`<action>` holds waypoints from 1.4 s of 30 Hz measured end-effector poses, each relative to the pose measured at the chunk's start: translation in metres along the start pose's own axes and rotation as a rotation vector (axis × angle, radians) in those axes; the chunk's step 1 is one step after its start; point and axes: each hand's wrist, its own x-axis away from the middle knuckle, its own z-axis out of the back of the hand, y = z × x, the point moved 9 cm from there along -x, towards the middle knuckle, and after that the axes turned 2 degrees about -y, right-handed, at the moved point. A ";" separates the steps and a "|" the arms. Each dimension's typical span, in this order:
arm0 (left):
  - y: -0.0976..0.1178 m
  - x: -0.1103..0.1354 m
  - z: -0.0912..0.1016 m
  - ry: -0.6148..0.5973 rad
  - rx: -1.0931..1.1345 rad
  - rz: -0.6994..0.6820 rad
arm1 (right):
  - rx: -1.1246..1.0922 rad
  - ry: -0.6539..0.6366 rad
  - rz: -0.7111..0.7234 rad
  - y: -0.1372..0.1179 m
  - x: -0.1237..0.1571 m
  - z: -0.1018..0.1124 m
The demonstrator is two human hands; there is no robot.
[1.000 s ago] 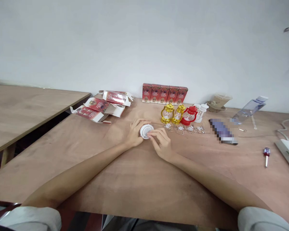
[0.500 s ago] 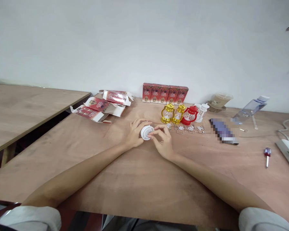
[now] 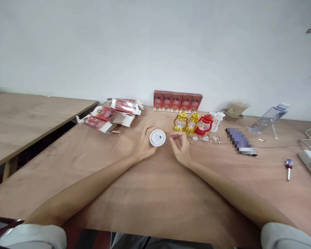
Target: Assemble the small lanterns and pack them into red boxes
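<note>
Head view: left hand [image 3: 144, 146] clamped around a white round lantern base [image 3: 157, 137], mid-table [image 3: 145, 193], flat underside turned toward the camera. Just right of it, apart, right hand [image 3: 182, 149] with fingertips [image 3: 175, 136] drawn together; anything pinched there too small to tell. Farther right, small lanterns [image 3: 194, 123] in a row; beyond, red boxes [image 3: 177, 101] against the far wall.

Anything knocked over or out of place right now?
The clear bottle at far right lies tipped over, no spill visible. Opened red boxes sprawl at back left, unlike the neat standing row beside them.
</note>
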 end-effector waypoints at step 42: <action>-0.093 0.025 -0.012 0.494 1.071 0.925 | -0.517 -0.010 -0.571 0.071 -0.003 -0.011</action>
